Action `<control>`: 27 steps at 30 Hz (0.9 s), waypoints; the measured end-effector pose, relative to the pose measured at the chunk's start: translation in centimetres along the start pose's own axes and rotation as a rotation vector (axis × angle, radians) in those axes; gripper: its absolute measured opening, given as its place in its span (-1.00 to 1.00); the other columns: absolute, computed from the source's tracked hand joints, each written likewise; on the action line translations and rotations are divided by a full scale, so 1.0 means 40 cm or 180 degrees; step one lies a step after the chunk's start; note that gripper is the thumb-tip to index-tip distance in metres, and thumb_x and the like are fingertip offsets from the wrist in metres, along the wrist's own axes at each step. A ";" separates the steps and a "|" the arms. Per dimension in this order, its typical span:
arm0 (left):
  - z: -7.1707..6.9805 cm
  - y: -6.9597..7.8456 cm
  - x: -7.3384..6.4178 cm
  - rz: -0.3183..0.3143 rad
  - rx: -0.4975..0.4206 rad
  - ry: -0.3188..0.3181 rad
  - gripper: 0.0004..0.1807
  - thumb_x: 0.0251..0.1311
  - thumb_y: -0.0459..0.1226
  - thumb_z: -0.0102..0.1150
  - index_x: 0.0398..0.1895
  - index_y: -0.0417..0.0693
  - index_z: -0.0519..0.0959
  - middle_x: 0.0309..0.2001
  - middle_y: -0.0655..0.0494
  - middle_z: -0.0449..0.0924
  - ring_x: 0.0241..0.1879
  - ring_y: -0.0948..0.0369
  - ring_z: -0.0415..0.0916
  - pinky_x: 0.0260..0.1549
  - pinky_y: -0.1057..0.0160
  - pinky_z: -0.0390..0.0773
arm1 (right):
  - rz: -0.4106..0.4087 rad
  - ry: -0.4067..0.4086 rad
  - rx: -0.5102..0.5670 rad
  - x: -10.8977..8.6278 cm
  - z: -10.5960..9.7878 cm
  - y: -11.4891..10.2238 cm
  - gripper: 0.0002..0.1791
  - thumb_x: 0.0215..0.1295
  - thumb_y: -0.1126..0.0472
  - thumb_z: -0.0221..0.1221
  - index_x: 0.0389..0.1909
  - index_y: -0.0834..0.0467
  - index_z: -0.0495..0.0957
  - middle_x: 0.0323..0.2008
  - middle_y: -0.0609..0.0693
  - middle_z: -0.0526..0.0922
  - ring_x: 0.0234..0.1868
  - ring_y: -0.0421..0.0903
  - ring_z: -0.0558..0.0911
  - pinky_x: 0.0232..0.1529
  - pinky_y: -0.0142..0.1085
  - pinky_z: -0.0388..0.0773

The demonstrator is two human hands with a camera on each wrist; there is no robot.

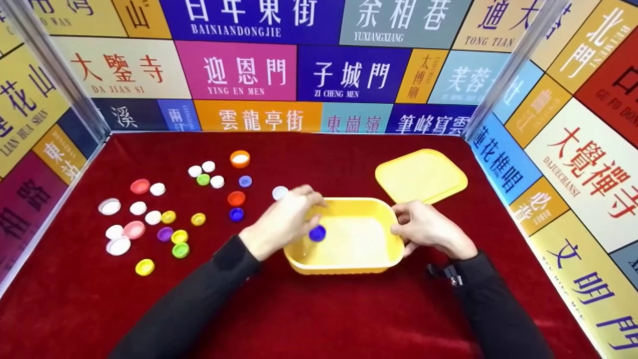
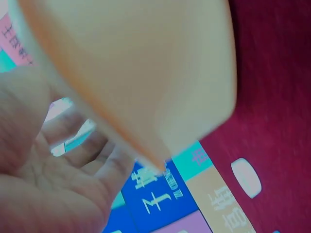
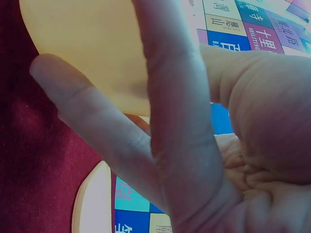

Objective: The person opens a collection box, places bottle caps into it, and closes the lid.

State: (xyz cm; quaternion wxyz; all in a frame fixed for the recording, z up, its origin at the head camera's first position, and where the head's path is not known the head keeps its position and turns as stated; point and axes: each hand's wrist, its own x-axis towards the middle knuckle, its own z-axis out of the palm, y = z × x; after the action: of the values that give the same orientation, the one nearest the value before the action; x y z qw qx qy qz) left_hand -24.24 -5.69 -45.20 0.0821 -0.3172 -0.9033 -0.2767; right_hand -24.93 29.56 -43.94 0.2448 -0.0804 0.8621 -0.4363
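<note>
A yellow plastic box (image 1: 344, 269) stands without its lid on the red cloth in the head view. One blue bottle cap (image 1: 317, 233) shows inside its left part, just below my left fingers. My left hand (image 1: 286, 219) is over the box's left end, slightly blurred, fingers loosely bent, with nothing seen between them. The left wrist view shows the palm (image 2: 63, 184) beside the box wall (image 2: 160, 73), apart from any cap. At the box's right end my right hand (image 1: 428, 227) grips the rim, thumb on top and fingers outside against the wall (image 3: 97, 43).
Loose caps lie left of the box, among them an orange cap (image 1: 240, 159), a blue cap (image 1: 236, 214), a purple cap (image 1: 165, 234) and a yellow cap (image 1: 145, 267). A white cap (image 1: 280, 193) lies near my left hand. The yellow lid (image 1: 421, 177) rests behind the box, at right.
</note>
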 end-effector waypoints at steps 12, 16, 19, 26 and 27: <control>-0.054 -0.148 0.010 -0.0581 0.0016 0.0135 -0.58 0.47 -0.51 0.32 0.35 -0.22 0.77 0.24 -0.32 0.73 0.23 -0.25 0.67 0.38 -0.16 0.74 | -0.0026 -0.0024 0.0015 -0.001 0.002 0.006 -0.48 0.53 0.38 0.25 0.46 0.40 0.59 0.06 0.39 0.85 -0.21 0.16 0.92 -0.33 -0.07 0.92; -0.048 -0.182 0.009 -0.0720 0.0022 -0.0119 -0.49 0.45 -0.46 0.40 0.45 -0.20 0.72 0.32 -0.34 0.67 0.29 -0.31 0.63 0.39 -0.21 0.71 | 0.0016 -0.0034 0.0050 -0.004 0.003 0.007 -0.48 0.52 0.39 0.25 0.45 0.40 0.60 0.03 0.37 0.86 -0.25 0.13 0.91 -0.33 -0.06 0.92; -0.042 -0.198 0.012 -0.0815 0.0012 -0.0253 -0.40 0.39 -0.46 0.45 0.50 -0.16 0.69 0.37 -0.33 0.64 0.36 -0.33 0.59 0.42 -0.24 0.70 | 0.0006 -0.0027 0.0049 -0.003 0.002 0.005 -0.48 0.52 0.39 0.25 0.45 0.40 0.60 0.03 0.37 0.86 -0.25 0.12 0.91 -0.33 -0.06 0.92; -0.030 -0.221 0.022 -0.0798 0.0075 -0.0407 -0.42 0.36 -0.46 0.47 0.46 -0.17 0.72 0.33 -0.33 0.67 0.35 -0.34 0.63 0.47 -0.25 0.67 | -0.0020 0.0012 -0.0048 0.009 -0.007 -0.002 -0.47 0.51 0.38 0.25 0.46 0.36 0.62 0.03 0.36 0.87 -0.26 0.14 0.92 -0.33 -0.06 0.92; -0.030 -0.223 0.022 -0.0795 0.0081 -0.0425 -0.44 0.36 -0.46 0.47 0.44 -0.18 0.73 0.31 -0.33 0.68 0.34 -0.33 0.64 0.47 -0.24 0.68 | -0.0014 0.0008 -0.0050 0.011 -0.007 -0.002 -0.47 0.51 0.38 0.25 0.46 0.37 0.61 0.03 0.36 0.87 -0.26 0.13 0.92 -0.33 -0.06 0.92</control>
State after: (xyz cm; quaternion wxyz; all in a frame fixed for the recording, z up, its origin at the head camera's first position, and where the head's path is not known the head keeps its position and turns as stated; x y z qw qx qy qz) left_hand -30.47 -11.64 -47.92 -0.0093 -0.2190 -0.9427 -0.2516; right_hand -25.46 29.56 -43.90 0.2422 -0.0837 0.8657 -0.4301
